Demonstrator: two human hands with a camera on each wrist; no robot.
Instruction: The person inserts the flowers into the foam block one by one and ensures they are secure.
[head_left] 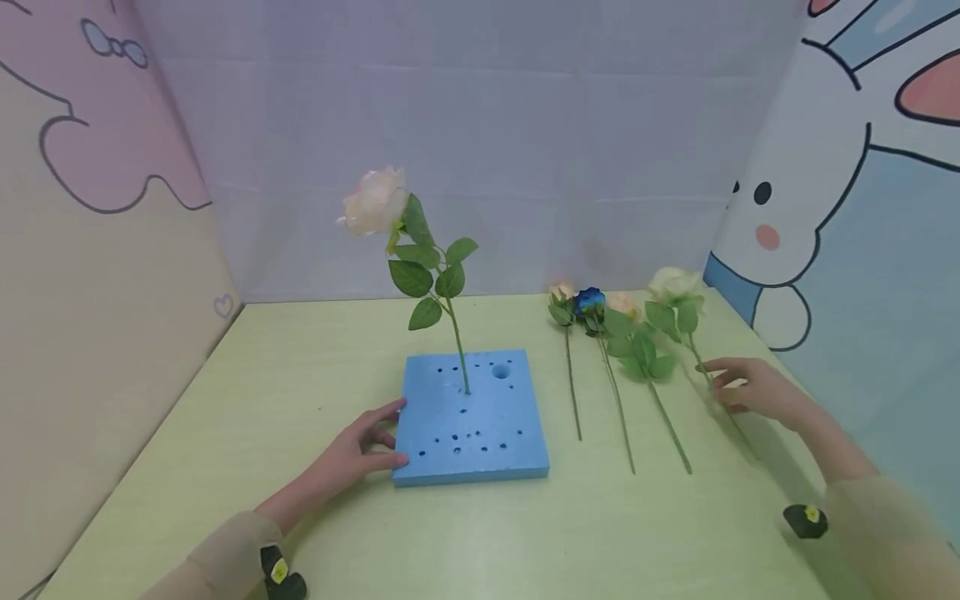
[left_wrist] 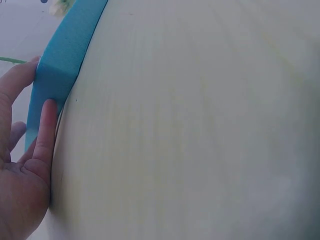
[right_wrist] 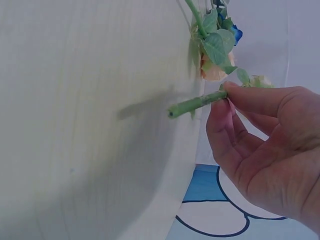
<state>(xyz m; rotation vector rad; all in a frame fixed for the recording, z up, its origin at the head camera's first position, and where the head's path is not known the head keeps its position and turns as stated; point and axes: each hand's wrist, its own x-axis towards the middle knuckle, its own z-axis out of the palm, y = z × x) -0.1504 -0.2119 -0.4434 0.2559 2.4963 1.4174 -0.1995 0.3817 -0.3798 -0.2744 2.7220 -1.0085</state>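
A blue foam block (head_left: pixel 480 417) with several small holes lies flat on the table. One pale pink rose (head_left: pixel 377 202) stands in it, its leafy stem leaning left. My left hand (head_left: pixel 358 446) rests against the block's left side, with fingertips at the edge and fingers fairly straight. In the left wrist view, a finger (left_wrist: pixel 48 127) lies along the block's side wall (left_wrist: pixel 61 70). On the right, my right hand (head_left: pixel 761 387) pinches the green stem of a white rose (head_left: pixel 675 285) between thumb and fingers. The cut stem end (right_wrist: pixel 187 107) hangs above its shadow in the right wrist view.
Left of the white rose lie a peach rose with large leaves (head_left: pixel 641 354), a blue rose (head_left: pixel 590 302) and a small pink rose (head_left: pixel 562 292), stems towards me. A wider hole (head_left: pixel 501 372) sits near the block's back right. Printed walls bound the table (head_left: pixel 315 367).
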